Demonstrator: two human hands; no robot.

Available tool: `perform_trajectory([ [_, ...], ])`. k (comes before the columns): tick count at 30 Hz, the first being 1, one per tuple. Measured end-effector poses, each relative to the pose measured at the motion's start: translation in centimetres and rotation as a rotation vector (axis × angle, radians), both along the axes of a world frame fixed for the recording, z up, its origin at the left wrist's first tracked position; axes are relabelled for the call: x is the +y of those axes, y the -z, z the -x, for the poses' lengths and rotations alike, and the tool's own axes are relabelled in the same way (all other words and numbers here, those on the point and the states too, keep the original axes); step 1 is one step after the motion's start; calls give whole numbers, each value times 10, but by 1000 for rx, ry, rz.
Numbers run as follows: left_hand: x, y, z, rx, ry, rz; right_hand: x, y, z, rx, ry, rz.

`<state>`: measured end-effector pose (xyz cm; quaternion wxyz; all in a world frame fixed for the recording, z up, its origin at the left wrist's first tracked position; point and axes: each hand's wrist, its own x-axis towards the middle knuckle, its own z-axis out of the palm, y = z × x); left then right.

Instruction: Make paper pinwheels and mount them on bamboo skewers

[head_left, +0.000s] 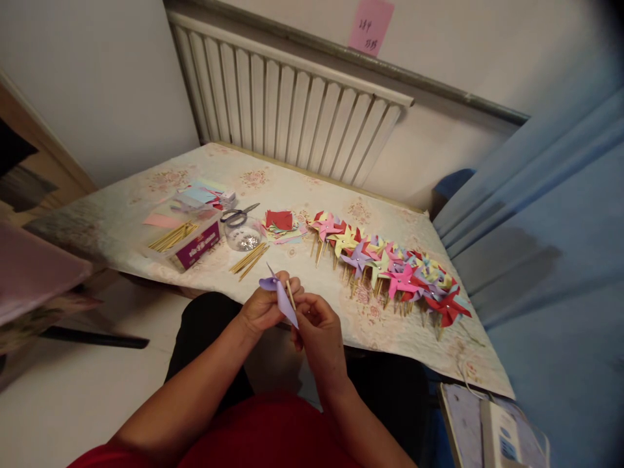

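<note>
A purple paper pinwheel (285, 304) is pinched in my left hand (263, 308), just beyond the table's front edge. Its folded blades are seen from the side. Behind the paper a thin wooden stick (290, 294) slants down to my right hand (319, 328), whose fingers are closed around its lower part near the paper's bottom tip. The exact grip of the right fingertips is partly hidden. Closest on the table are several loose wooden sticks (249, 260) and a clear round dish (244, 235) of small shiny metal pieces.
Rows of finished pinwheels (402, 279) cover the table's right side. Scissors (238, 214), coloured paper squares (279, 221) and a box of sticks (182, 242) lie to the left. A radiator (292, 97) is behind the table (292, 175); a blue curtain (560, 260) hangs at right.
</note>
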<state>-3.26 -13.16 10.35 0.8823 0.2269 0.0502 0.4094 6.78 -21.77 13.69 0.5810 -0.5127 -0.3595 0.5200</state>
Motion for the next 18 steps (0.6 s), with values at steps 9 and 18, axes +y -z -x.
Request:
perform_trajectory([
  [9, 1, 5, 0, -18, 7, -4, 1, -1, 1, 26, 18, 9],
  [18, 2, 4, 0, -24, -1, -4, 0, -1, 0, 2, 21, 9],
])
